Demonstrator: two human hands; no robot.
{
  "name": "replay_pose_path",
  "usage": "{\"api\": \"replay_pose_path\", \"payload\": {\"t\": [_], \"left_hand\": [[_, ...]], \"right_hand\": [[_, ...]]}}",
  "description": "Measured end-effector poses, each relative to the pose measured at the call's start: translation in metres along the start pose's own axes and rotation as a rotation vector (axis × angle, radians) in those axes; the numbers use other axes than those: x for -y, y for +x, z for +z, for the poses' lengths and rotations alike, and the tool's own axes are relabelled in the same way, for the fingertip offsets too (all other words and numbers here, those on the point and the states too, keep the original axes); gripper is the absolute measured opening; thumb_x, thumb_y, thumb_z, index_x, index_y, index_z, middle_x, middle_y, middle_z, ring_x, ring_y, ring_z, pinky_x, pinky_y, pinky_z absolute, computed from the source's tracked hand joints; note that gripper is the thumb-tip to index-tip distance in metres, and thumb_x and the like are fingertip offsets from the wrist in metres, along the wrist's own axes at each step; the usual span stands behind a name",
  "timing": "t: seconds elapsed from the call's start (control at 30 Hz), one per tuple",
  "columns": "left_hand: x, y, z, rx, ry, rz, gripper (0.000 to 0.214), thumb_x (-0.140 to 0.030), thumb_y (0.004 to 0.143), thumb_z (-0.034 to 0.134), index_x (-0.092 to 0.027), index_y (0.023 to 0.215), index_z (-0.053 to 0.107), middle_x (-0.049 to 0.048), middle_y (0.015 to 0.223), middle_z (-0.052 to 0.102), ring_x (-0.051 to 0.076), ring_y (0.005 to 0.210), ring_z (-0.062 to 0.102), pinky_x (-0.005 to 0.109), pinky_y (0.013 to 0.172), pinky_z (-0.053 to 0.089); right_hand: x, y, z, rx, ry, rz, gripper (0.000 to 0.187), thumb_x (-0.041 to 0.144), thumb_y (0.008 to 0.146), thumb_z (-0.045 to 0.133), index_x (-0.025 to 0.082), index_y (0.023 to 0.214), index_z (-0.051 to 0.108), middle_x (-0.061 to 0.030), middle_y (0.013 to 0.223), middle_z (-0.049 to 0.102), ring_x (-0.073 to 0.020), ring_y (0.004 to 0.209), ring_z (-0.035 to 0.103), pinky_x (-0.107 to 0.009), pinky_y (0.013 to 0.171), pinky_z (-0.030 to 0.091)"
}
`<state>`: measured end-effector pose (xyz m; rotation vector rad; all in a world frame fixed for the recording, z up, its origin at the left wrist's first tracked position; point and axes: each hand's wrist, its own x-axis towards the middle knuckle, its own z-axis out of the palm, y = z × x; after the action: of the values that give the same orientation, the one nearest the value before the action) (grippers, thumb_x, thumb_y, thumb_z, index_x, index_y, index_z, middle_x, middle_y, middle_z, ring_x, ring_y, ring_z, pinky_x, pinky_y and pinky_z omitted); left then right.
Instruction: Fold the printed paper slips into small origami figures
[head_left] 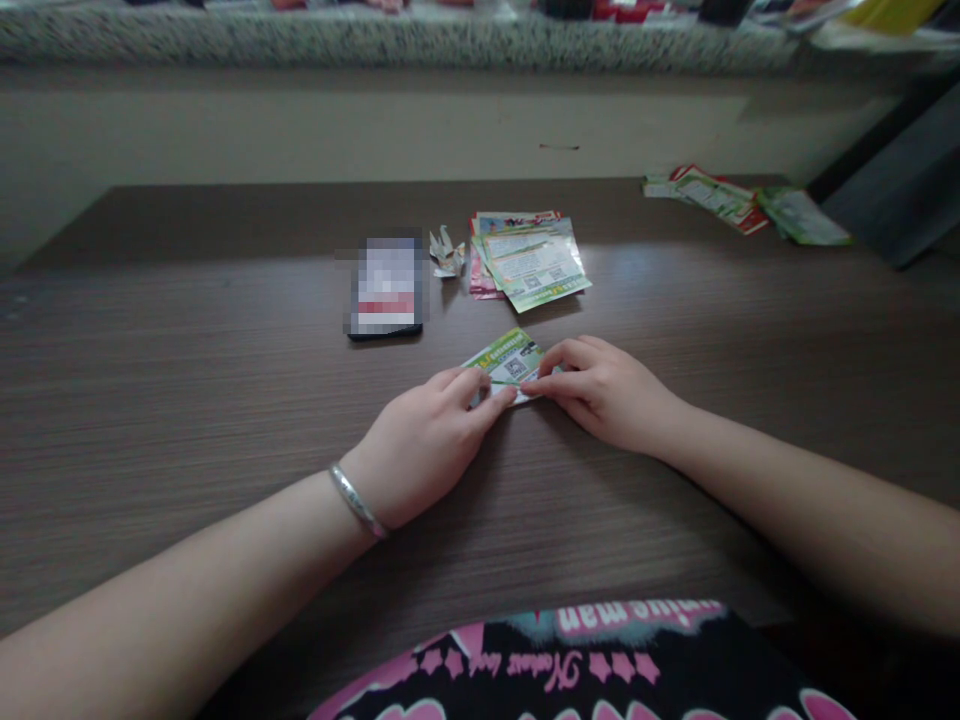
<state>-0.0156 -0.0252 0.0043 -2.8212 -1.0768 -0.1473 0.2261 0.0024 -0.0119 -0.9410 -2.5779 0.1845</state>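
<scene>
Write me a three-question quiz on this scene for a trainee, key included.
1. True or false: the left hand and right hand both touch the card.
2. Where is the crumpled paper? A) on the phone; B) between the phone and the stack; C) on top of the stack.
3. Fill in: the bracelet is on the ___ wrist.

Key: 1. True. 2. B. 3. left.
</scene>
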Motion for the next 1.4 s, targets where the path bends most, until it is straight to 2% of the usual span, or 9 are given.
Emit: {"api": "replay_pose_path", "payload": {"t": [0.2, 0.37, 0.5, 0.8, 1.17, 1.4], "left_hand": [[0.0, 0.002, 0.0, -0.036, 0.053, 0.017, 0.035, -0.016, 0.091, 0.047, -0.017, 0.125, 0.058, 0.0113, 0.108, 0.059, 0.024, 0.093, 0.059, 0.036, 0.075, 0.057], [0.0, 0.003, -0.001, -0.056, 0.067, 0.067, 0.034, -0.015, 0.091, 0.048, -0.011, 0.123, 0.06, 0.0112, 0.109, 0.062, 0.024, 0.097, 0.058, 0.036, 0.084, 0.056], [-0.001, 0.003, 0.0, -0.024, 0.061, 0.109, 0.034, -0.016, 0.093, 0.044, -0.008, 0.123, 0.059, 0.0109, 0.115, 0.063, 0.025, 0.105, 0.056, 0.037, 0.091, 0.054], [-0.007, 0.005, -0.005, 0.023, 0.009, 0.072, 0.043, -0.028, 0.097, 0.038, -0.009, 0.133, 0.052, 0.0115, 0.12, 0.061, 0.027, 0.109, 0.054, 0.042, 0.097, 0.049], [-0.008, 0.005, -0.006, 0.064, -0.006, 0.032, 0.044, -0.029, 0.097, 0.037, -0.011, 0.134, 0.05, 0.0131, 0.119, 0.06, 0.029, 0.112, 0.052, 0.044, 0.096, 0.048], [-0.011, 0.005, -0.006, 0.078, -0.008, 0.012, 0.044, -0.03, 0.096, 0.038, -0.01, 0.134, 0.05, 0.0132, 0.118, 0.059, 0.03, 0.112, 0.051, 0.043, 0.093, 0.05]], "right_hand": [[0.0, 0.0, 0.0, -0.011, 0.009, -0.012, 0.029, 0.021, 0.093, 0.047, 0.024, 0.11, 0.071, -0.0086, 0.103, 0.065, -0.0194, 0.093, 0.058, -0.035, 0.081, 0.047], [-0.001, 0.0, 0.001, -0.01, 0.005, -0.028, 0.029, 0.02, 0.093, 0.047, 0.024, 0.11, 0.071, -0.0083, 0.103, 0.065, -0.0195, 0.093, 0.058, -0.034, 0.082, 0.047], [-0.001, -0.001, 0.0, 0.001, -0.043, -0.029, 0.03, 0.021, 0.093, 0.047, 0.025, 0.112, 0.07, -0.0075, 0.104, 0.066, -0.0194, 0.093, 0.058, -0.033, 0.081, 0.047], [-0.002, -0.008, -0.005, -0.018, -0.183, -0.068, 0.025, 0.022, 0.093, 0.049, 0.024, 0.107, 0.069, -0.0029, 0.11, 0.07, -0.0179, 0.089, 0.06, -0.031, 0.078, 0.048], [0.0, -0.005, -0.008, 0.012, -0.173, -0.053, 0.025, 0.022, 0.092, 0.049, 0.025, 0.104, 0.072, -0.0042, 0.101, 0.069, -0.0187, 0.087, 0.059, -0.031, 0.075, 0.047], [-0.003, -0.004, -0.005, -0.028, -0.087, -0.052, 0.024, 0.02, 0.092, 0.051, 0.022, 0.101, 0.073, -0.0075, 0.097, 0.069, -0.0184, 0.087, 0.059, -0.032, 0.079, 0.047]]}}
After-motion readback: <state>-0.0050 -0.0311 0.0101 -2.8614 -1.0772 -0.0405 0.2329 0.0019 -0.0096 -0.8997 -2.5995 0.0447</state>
